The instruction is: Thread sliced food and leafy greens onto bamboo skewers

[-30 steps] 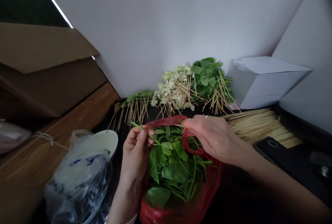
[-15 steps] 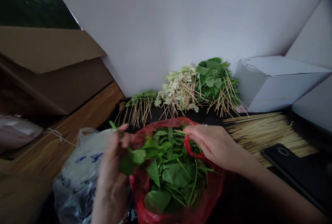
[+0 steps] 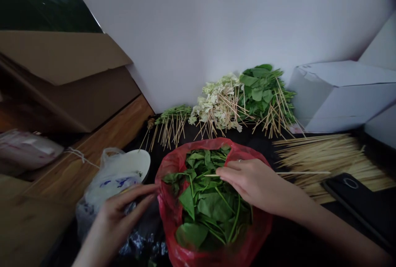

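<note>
In front of me a red plastic bag (image 3: 167, 172) stands wide open, full of loose green leaves with stems (image 3: 213, 205). My left hand (image 3: 120, 213) is at the bag's left rim, thumb and forefinger brought together on the plastic. Over the right part of the leaves, my right hand (image 3: 247, 180) pinches a bamboo skewer (image 3: 303, 173). The skewer's bare tip points left past the fingertips, and its long end sticks out to the right behind the wrist.
Along the wall lie skewered green stems (image 3: 175, 114), skewered pale cabbage (image 3: 216, 102) and skewered leaves (image 3: 260, 85). Loose skewers (image 3: 334, 155), a black phone (image 3: 355, 201) and a white box (image 3: 346, 94) are right. A white bowl (image 3: 136, 162), clear bag (image 3: 105, 193) and cardboard box (image 3: 77, 98) are left.
My left hand has let go of a leafy green sprig and moved down and left to the bag's rim. My right hand has moved slightly down, still holding the skewer.
</note>
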### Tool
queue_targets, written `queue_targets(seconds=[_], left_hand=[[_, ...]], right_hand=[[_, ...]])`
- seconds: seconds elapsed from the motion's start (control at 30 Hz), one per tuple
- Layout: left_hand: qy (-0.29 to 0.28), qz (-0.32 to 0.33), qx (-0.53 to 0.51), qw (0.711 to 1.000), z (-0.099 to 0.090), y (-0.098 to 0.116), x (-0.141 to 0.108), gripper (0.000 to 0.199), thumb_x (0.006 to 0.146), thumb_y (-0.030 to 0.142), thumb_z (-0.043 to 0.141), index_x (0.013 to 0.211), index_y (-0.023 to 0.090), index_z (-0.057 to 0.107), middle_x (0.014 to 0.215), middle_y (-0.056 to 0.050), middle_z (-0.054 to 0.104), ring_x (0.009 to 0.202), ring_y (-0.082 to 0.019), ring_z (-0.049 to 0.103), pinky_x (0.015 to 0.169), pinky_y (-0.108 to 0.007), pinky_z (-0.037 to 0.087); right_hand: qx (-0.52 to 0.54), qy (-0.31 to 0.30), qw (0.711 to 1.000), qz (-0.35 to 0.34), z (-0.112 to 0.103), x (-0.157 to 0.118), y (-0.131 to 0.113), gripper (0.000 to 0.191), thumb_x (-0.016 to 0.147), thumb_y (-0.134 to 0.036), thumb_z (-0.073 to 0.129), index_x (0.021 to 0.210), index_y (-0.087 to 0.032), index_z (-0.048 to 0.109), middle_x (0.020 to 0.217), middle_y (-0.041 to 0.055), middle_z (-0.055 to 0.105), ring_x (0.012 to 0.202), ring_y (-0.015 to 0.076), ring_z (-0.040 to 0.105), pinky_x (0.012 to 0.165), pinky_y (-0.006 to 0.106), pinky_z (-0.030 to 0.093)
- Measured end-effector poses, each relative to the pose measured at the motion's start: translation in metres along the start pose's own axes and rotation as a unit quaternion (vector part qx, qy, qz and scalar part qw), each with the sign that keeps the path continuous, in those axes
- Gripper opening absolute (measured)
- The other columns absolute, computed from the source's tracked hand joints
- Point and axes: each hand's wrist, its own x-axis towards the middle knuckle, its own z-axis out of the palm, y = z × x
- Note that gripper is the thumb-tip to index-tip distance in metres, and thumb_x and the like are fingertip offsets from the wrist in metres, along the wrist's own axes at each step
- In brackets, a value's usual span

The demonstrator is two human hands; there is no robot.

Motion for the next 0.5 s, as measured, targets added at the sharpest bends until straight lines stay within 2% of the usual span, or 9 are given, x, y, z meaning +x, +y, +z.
queue_targets(seconds=[0.1, 0.2, 0.33, 0.4, 0.5], left_hand=[[-0.01, 0.084, -0.045, 0.995, 0.035, 0.021, 0.018, 0.018, 0.089, 0.024, 0.068, 0.1, 0.031, 0.08, 0.09, -0.001, 0.08, 0.081, -0.017, 0.074, 0.072, -0.024, 0.059], [-0.072, 0.121, -0.072, 0.987, 0.06, 0.035, 0.024, 0.02, 0.092, 0.017, 0.065, 0.101, 0.028, 0.079, 0.091, -0.003, 0.076, 0.083, -0.017, 0.072, 0.074, -0.027, 0.056], [-0.17, 0.138, -0.101, 0.971, 0.069, 0.049, 0.026, 0.016, 0.089, 0.026, 0.072, 0.104, 0.029, 0.078, 0.097, -0.005, 0.074, 0.089, -0.021, 0.068, 0.078, -0.032, 0.055], [-0.192, 0.152, -0.084, 0.966, 0.071, 0.052, 0.028, 0.017, 0.09, 0.028, 0.071, 0.106, 0.029, 0.078, 0.102, -0.006, 0.074, 0.095, -0.022, 0.067, 0.083, -0.035, 0.054], [-0.202, 0.158, -0.003, 0.967, 0.078, 0.047, 0.035, 0.017, 0.092, 0.028, 0.068, 0.105, 0.027, 0.078, 0.104, -0.008, 0.076, 0.1, -0.026, 0.065, 0.088, -0.041, 0.051]], right_hand=[[0.001, 0.008, 1.0, -0.006, 0.002, -0.003, -0.002, 0.023, 0.096, -0.006, 0.05, 0.104, -0.018, 0.068, 0.085, 0.0025, 0.068, 0.075, 0.0178, 0.063, 0.063, 0.031, 0.036], [0.0, 0.011, 1.0, 0.001, -0.001, -0.007, -0.001, 0.024, 0.097, -0.007, 0.048, 0.105, -0.018, 0.068, 0.085, 0.0034, 0.068, 0.076, 0.0176, 0.063, 0.063, 0.031, 0.037], [0.006, 0.001, 1.0, 0.02, -0.008, -0.011, 0.0, 0.025, 0.097, -0.008, 0.048, 0.106, -0.018, 0.068, 0.086, 0.0039, 0.068, 0.079, 0.0183, 0.063, 0.065, 0.03, 0.038], [0.012, -0.006, 1.0, 0.019, -0.01, -0.01, 0.0, 0.024, 0.097, -0.008, 0.047, 0.103, -0.018, 0.068, 0.086, 0.0036, 0.069, 0.078, 0.018, 0.063, 0.065, 0.03, 0.038], [0.023, 0.009, 1.0, -0.001, -0.006, -0.006, 0.001, 0.022, 0.097, -0.01, 0.049, 0.095, -0.019, 0.069, 0.083, 0.0022, 0.07, 0.076, 0.0156, 0.064, 0.066, 0.028, 0.04]])
